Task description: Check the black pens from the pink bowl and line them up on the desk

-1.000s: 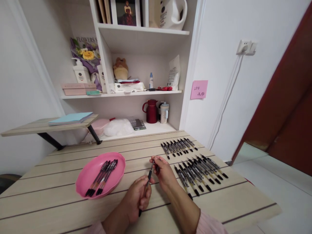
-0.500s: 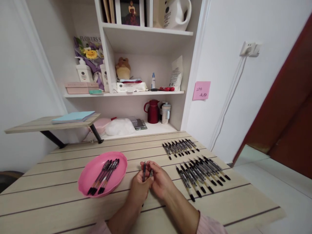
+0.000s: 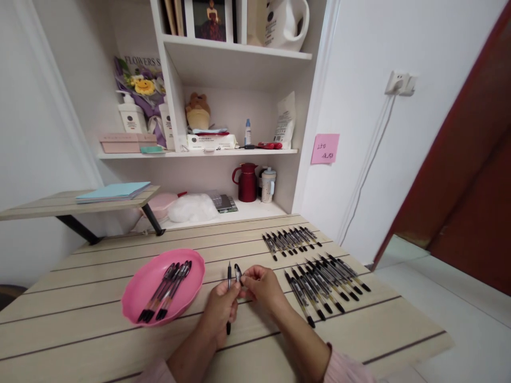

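Shelf unit [image 3: 239, 50]: white, against the wall behind the counter; it holds a red jug [image 3: 247, 182], bottles, boxes and a soft toy.
Counter [image 3: 99, 340]: pale wooden planks with dark seams, carrying everything below.
Pink dish [image 3: 141, 284]: on the counter, to the left of the hands and near them, with a small bundle of black pens [image 3: 165, 291] lying slantwise in it.
Near row of pens [image 3: 325, 284]: laid side by side on the counter just to the right of the right hand.
Far row of pens [image 3: 289, 241]: a shorter line set further back, apart from the near row.
Left hand [image 3: 221, 308]: above the counter near its front edge, fingers closed around the barrel of a pen.
Right hand [image 3: 261, 287]: just beside the left, fingers pinched on a cap.
Pen [image 3: 229, 274]: black, held upright in the left hand, tip pointing up, lower end showing below the fist.
Cap [image 3: 238, 272]: small and dark, at the right fingertips, just to the right of the pen's upper end; whether it touches the pen cannot be told.
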Demonstrator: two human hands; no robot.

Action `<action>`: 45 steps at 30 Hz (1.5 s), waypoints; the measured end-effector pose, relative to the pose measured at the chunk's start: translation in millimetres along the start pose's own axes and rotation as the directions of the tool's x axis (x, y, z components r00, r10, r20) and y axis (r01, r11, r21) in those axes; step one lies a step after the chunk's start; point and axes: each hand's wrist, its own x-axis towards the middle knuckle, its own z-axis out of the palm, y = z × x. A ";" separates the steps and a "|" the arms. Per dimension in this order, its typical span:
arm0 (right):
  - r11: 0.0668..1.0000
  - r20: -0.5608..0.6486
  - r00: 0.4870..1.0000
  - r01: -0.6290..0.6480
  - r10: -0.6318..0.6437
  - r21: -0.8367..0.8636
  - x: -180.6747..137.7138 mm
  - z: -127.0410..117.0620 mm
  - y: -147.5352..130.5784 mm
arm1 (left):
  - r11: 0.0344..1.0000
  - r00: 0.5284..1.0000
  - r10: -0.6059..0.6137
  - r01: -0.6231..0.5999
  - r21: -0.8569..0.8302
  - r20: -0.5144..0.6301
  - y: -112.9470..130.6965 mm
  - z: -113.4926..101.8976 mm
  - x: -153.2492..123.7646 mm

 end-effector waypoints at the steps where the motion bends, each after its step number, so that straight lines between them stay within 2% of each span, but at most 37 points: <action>1: 0.997 -0.024 0.998 0.050 -0.052 -0.054 -0.2 1.4 1.5 | 1.000 1.000 -0.001 0.001 0.003 0.014 0.4 -0.3 -0.5; 4: 0.976 -0.091 0.982 0.153 -0.168 -0.155 -0.3 3.6 3.8 | 1.000 0.999 -0.008 0.007 0.015 0.054 0.2 -1.2 -1.2; 8: 0.927 -0.102 0.967 0.191 -0.234 -0.322 0.6 6.0 1.1 | 1.000 0.998 0.002 -0.004 0.025 0.068 -0.1 -1.6 -1.7; 11: 0.804 -0.041 0.964 0.196 -0.264 -0.562 14.5 2.4 -9.5 | 1.000 0.999 0.009 -0.010 0.026 0.035 1.2 -1.5 -3.1; 13: 0.709 -0.014 0.967 0.175 -0.253 -0.683 34.0 -6.7 -20.3 | 1.000 1.000 0.004 -0.005 0.022 0.010 2.4 -1.5 -4.4; 17: 0.604 -0.041 0.973 0.107 -0.226 -0.790 82.8 -37.0 -39.6 | 0.999 1.000 -0.010 0.011 0.031 -0.003 3.6 -1.0 -6.7; 21: 0.450 -0.045 0.983 0.042 -0.181 -0.892 115.4 -57.9 -42.5 | 1.000 1.000 -0.002 0.002 0.028 0.001 2.4 -0.3 -7.0; 25: 0.306 -0.010 0.993 0.026 -0.116 -0.952 129.5 -57.0 -33.9 | 0.999 1.000 -0.008 0.008 0.031 0.012 -1.1 -1.2 -4.0; 29: 0.210 0.012 0.998 0.026 -0.069 -0.977 135.8 -49.4 -25.7 | 0.998 0.999 -0.044 0.043 0.040 0.009 -4.2 -2.0 -0.1; 36: 0.122 0.017 0.999 0.023 -0.049 -0.992 136.7 -48.8 -24.1 | 0.998 0.999 -0.033 0.032 0.047 0.022 -6.6 -3.1 0.7; 45: 0.127 0.038 0.997 0.046 -0.066 -0.991 120.8 -73.2 -38.8 | 0.999 0.999 -0.031 0.031 0.030 0.014 -4.1 -2.1 -0.4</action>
